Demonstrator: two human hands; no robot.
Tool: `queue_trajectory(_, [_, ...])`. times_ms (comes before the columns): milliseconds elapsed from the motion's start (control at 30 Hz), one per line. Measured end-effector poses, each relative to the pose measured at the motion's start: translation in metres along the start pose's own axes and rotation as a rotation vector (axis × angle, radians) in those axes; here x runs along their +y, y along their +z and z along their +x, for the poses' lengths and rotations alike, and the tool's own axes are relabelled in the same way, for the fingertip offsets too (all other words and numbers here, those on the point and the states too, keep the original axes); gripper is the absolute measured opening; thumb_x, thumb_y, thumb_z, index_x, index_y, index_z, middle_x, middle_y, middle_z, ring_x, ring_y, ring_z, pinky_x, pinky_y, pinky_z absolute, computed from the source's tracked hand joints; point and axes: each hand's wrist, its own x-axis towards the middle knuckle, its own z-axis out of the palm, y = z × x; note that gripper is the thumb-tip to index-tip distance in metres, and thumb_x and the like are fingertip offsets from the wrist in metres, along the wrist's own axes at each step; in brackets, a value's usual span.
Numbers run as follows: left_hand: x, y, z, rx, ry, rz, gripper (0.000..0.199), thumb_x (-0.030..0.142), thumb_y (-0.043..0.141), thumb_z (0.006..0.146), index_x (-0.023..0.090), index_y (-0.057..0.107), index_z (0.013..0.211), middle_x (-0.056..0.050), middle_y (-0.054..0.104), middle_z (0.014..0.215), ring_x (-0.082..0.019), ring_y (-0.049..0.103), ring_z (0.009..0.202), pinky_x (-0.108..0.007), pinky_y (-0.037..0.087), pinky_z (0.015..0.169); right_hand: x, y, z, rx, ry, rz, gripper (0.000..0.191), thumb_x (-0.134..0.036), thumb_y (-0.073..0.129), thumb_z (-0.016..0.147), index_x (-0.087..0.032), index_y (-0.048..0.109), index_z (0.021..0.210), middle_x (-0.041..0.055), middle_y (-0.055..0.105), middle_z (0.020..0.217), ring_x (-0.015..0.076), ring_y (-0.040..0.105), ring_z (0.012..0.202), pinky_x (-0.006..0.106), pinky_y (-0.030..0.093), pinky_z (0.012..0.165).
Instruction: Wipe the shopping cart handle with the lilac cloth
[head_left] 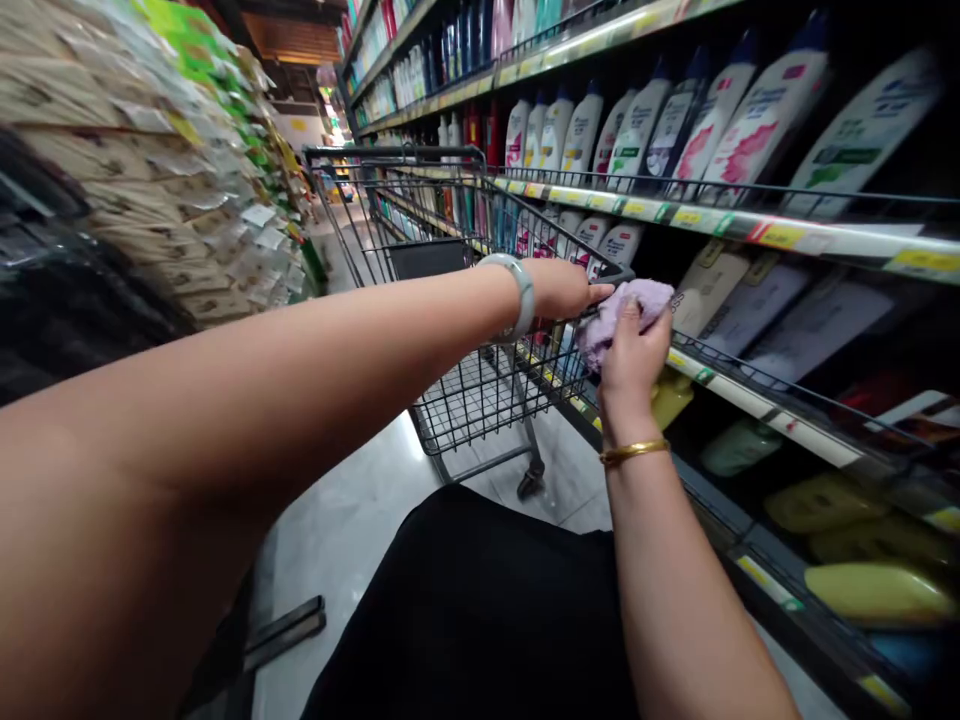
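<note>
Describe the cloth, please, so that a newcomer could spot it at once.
Find the dark wire shopping cart beside the shelves. Near its rim, the right hand holds the cloth. It is pale purple and crumpled, unlike the smooth bottles beyond.

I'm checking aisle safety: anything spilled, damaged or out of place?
Nothing clearly stands out: no spill shows on the visible floor, the shopping cart stands upright, and the right hand holds a lilac cloth.
</note>
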Motion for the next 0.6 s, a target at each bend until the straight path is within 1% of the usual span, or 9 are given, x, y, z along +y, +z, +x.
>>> queue_trajectory(67, [0.000, -0.006, -0.009, -0.076, -0.059, 0.061, 0.093, 0.069, 0.015, 0.102, -0.002, 0.072, 0.119, -0.018, 0.075, 0.124, -0.024, 0.067, 0.121, -0.029, 0.044, 0.100, -0.007, -0.001, -0.010, -0.027, -0.039, -0.144, 0.043, -0.052, 0.047, 0.099, -0.022, 0.060, 0.127, 0.0132, 0.064, 0.124, 0.0274, 0.064, 0.118, 0.048, 0.050, 0.104])
queue_trajectory(167, [-0.005, -0.013, -0.029, -0.127, -0.088, 0.085, 0.075, 0.060, 0.031, 0.106, -0.001, 0.071, 0.123, -0.022, 0.078, 0.110, -0.023, 0.073, 0.107, -0.031, 0.047, 0.096, -0.001, -0.005, -0.026, -0.096, 0.016, -0.342, 0.037, -0.040, 0.055, 0.092, -0.022, 0.063, 0.123, 0.0141, 0.065, 0.119, 0.0297, 0.062, 0.115, 0.048, 0.049, 0.103])
queue_trajectory(267, [-0.020, -0.015, -0.051, -0.147, -0.120, 0.123, 0.067, 0.058, 0.040, 0.105, 0.003, 0.072, 0.125, -0.022, 0.078, 0.108, -0.026, 0.073, 0.103, -0.035, 0.048, 0.096, 0.020, -0.010, -0.033, -0.129, 0.127, -0.409, 0.038, -0.033, 0.055, 0.088, -0.022, 0.063, 0.123, 0.0138, 0.066, 0.115, 0.0295, 0.063, 0.110, 0.046, 0.050, 0.099])
queue_trajectory(300, [-0.026, -0.016, -0.058, -0.148, -0.131, 0.133, 0.068, 0.060, 0.039, 0.105, 0.005, 0.071, 0.127, -0.021, 0.078, 0.111, -0.027, 0.072, 0.104, -0.037, 0.048, 0.098, 0.028, -0.010, -0.033, -0.133, 0.173, -0.396, 0.037, -0.034, 0.055, 0.087, -0.022, 0.063, 0.121, 0.0130, 0.067, 0.112, 0.0288, 0.064, 0.106, 0.044, 0.051, 0.097])
queue_trajectory(367, [-0.041, -0.016, -0.070, -0.143, -0.150, 0.142, 0.071, 0.067, 0.039, 0.102, 0.011, 0.069, 0.135, -0.020, 0.075, 0.124, -0.028, 0.069, 0.112, -0.039, 0.046, 0.103, 0.044, -0.009, -0.032, -0.148, 0.311, -0.307, 0.031, -0.037, 0.055, 0.087, -0.022, 0.063, 0.113, 0.0099, 0.068, 0.105, 0.0259, 0.065, 0.097, 0.040, 0.052, 0.090])
queue_trajectory(433, [-0.056, -0.015, -0.080, -0.169, -0.179, 0.076, 0.070, 0.070, 0.042, 0.100, 0.016, 0.069, 0.135, -0.014, 0.074, 0.129, -0.026, 0.067, 0.115, -0.036, 0.045, 0.106, 0.056, -0.004, -0.032, -0.154, 0.476, -0.184, 0.026, -0.040, 0.053, 0.088, -0.022, 0.061, 0.104, 0.0064, 0.069, 0.096, 0.0223, 0.065, 0.087, 0.035, 0.052, 0.083])
queue_trajectory(500, [-0.069, -0.012, -0.088, -0.200, -0.240, -0.070, 0.071, 0.074, 0.043, 0.098, 0.017, 0.073, 0.127, -0.010, 0.078, 0.121, -0.022, 0.067, 0.108, -0.031, 0.046, 0.101, 0.059, 0.002, -0.031, -0.142, 0.570, -0.096, 0.025, -0.042, 0.052, 0.089, -0.021, 0.059, 0.101, 0.0047, 0.068, 0.093, 0.0201, 0.066, 0.084, 0.032, 0.052, 0.081])
queue_trajectory(533, [-0.073, -0.010, -0.092, -0.209, -0.272, -0.136, 0.074, 0.078, 0.040, 0.096, 0.016, 0.076, 0.118, -0.009, 0.080, 0.111, -0.021, 0.067, 0.100, -0.030, 0.048, 0.095, 0.056, 0.005, -0.030, -0.123, 0.576, -0.058, 0.026, -0.043, 0.051, 0.089, -0.021, 0.058, 0.102, 0.0049, 0.068, 0.095, 0.0198, 0.066, 0.085, 0.032, 0.052, 0.081])
queue_trajectory(600, [-0.079, -0.006, -0.097, -0.225, -0.317, -0.229, 0.082, 0.086, 0.037, 0.090, 0.016, 0.077, 0.098, -0.009, 0.079, 0.091, -0.020, 0.067, 0.083, -0.030, 0.051, 0.083, 0.041, 0.009, -0.025, -0.084, 0.515, 0.044, 0.030, -0.044, 0.050, 0.090, -0.020, 0.057, 0.107, 0.0066, 0.069, 0.101, 0.0200, 0.067, 0.091, 0.032, 0.053, 0.085])
